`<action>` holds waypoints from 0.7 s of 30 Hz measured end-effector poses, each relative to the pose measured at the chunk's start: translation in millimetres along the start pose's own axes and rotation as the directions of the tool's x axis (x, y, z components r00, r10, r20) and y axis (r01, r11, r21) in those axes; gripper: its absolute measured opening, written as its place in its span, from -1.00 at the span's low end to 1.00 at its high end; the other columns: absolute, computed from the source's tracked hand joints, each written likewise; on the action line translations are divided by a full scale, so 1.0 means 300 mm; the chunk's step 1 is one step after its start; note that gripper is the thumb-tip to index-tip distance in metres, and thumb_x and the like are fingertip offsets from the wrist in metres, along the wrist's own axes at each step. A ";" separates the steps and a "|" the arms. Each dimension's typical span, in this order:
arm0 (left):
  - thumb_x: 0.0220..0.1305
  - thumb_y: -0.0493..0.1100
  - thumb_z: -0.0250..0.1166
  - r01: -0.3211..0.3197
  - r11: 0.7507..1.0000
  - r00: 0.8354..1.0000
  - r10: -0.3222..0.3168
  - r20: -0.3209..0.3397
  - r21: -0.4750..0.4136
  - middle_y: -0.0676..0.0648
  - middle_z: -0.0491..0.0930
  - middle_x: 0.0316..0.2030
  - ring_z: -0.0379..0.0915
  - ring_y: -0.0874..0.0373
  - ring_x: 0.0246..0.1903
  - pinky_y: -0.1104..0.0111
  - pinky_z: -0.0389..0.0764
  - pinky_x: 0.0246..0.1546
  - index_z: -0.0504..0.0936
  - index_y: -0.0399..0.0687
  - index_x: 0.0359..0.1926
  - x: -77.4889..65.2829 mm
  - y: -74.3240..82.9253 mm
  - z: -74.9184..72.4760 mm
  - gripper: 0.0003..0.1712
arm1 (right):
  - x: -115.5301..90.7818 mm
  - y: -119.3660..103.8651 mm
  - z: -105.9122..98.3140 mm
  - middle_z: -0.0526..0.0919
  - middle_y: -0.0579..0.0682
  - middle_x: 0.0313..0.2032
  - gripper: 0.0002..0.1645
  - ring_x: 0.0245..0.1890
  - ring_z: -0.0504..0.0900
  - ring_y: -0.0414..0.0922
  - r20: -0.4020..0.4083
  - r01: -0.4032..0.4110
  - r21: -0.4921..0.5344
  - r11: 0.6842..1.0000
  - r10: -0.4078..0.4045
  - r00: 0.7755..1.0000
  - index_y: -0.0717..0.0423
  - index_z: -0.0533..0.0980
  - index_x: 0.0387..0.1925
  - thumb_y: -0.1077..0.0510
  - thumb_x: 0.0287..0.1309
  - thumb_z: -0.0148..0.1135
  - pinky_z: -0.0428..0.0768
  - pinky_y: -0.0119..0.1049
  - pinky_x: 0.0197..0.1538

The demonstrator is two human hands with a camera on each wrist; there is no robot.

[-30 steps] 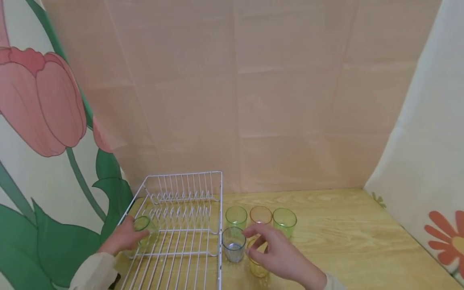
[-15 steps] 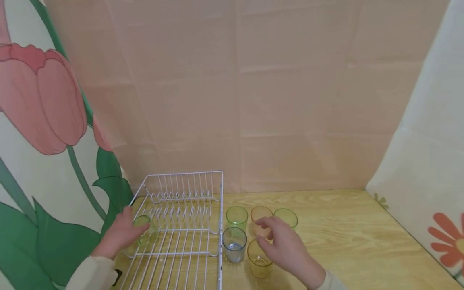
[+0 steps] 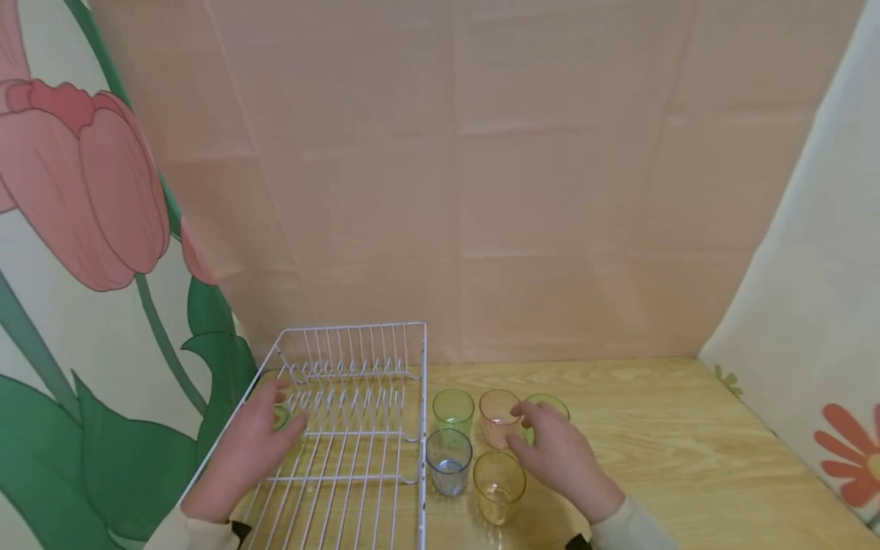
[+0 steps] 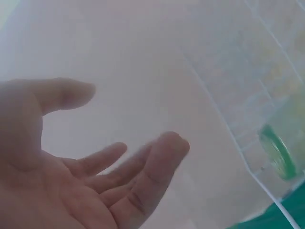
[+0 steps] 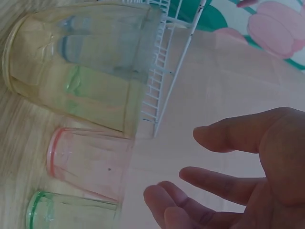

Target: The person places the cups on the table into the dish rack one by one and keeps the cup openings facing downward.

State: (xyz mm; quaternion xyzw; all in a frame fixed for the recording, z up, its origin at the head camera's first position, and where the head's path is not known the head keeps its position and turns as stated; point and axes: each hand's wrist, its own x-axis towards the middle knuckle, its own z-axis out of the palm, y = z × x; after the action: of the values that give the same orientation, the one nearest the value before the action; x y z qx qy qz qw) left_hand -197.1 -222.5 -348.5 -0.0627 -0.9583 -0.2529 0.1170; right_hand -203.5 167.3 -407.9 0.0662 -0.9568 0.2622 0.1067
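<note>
My left hand (image 3: pixel 249 451) is lifted over the left side of the white wire dish rack (image 3: pixel 364 480), fingers loosely apart and holding nothing. A green glass (image 4: pixel 286 148) stands in the rack, largely hidden behind that hand in the head view. Above the table, my right hand (image 3: pixel 569 464) hovers with spread, slightly bent fingers, nothing in its grasp. It is nearest to a pink glass (image 3: pixel 496 434) and a green-rimmed glass (image 3: pixel 554 403), which it partly covers. In front of them is a yellow glass (image 3: pixel 498 493), beside a bluish clear glass (image 3: pixel 449 467).
Another green glass (image 3: pixel 453 409) stands in the back row, close to the rack's right side. The wood-grain table (image 3: pixel 660 443) extends to the right. A plain beige sheet (image 3: pixel 536 191) hangs behind, with flower-printed sheets at both sides.
My left hand has released the green glass in the rack, then risen and shifted right. My right hand has moved right, from over the yellow glass toward the pink and right-hand green glasses.
</note>
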 end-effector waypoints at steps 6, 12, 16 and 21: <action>0.30 0.20 0.11 0.010 0.992 1.000 -0.007 0.024 -0.127 -0.03 0.62 -0.23 0.57 0.18 -0.32 0.32 0.56 -0.37 0.32 -0.08 0.19 -0.035 0.083 0.006 -0.38 | 0.003 0.025 0.029 0.61 0.00 -0.35 -0.66 -0.49 0.49 -0.20 0.099 -0.027 0.006 1.000 0.026 0.995 0.02 0.56 -0.13 0.01 0.04 0.32 0.41 -0.29 -0.56; 0.27 0.21 0.14 0.001 0.986 0.999 0.006 0.040 -0.166 0.12 0.60 -0.39 0.51 0.29 -0.41 0.38 0.52 -0.40 0.36 0.01 0.17 -0.068 0.164 0.019 -0.42 | -0.002 0.045 0.056 0.53 -0.13 -0.54 -0.64 -0.57 0.44 -0.22 0.165 -0.043 -0.010 0.999 0.045 0.985 0.06 0.54 -0.12 -0.01 0.06 0.29 0.39 -0.29 -0.58; 0.25 0.24 0.15 0.013 0.982 0.998 -0.003 0.055 -0.188 0.17 0.59 -0.42 0.49 0.33 -0.44 0.40 0.50 -0.46 0.39 0.11 0.15 -0.087 0.196 0.032 -0.45 | -0.007 0.049 0.071 0.47 -0.16 -0.64 -0.71 -0.65 0.40 -0.21 0.196 -0.046 0.026 0.999 0.040 0.980 0.07 0.55 -0.17 0.03 0.09 0.27 0.36 -0.30 -0.63; 0.25 0.21 0.17 0.001 0.984 0.998 0.009 0.059 -0.179 0.25 0.54 -0.47 0.45 0.37 -0.47 0.43 0.47 -0.47 0.42 0.16 0.11 -0.105 0.210 0.053 -0.52 | -0.009 0.062 0.093 0.43 -0.13 -0.67 -0.77 -0.70 0.37 -0.21 0.221 -0.011 0.082 0.997 -0.007 0.975 0.12 0.55 -0.20 0.10 0.12 0.24 0.34 -0.32 -0.68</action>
State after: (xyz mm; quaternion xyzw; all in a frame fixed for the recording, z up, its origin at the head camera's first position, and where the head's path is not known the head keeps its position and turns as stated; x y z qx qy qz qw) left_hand -158.4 -161.9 -340.4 -0.0824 -0.9346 -0.3359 0.0826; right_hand -208.9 169.1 -441.0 0.0984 -0.9511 0.2928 -0.0037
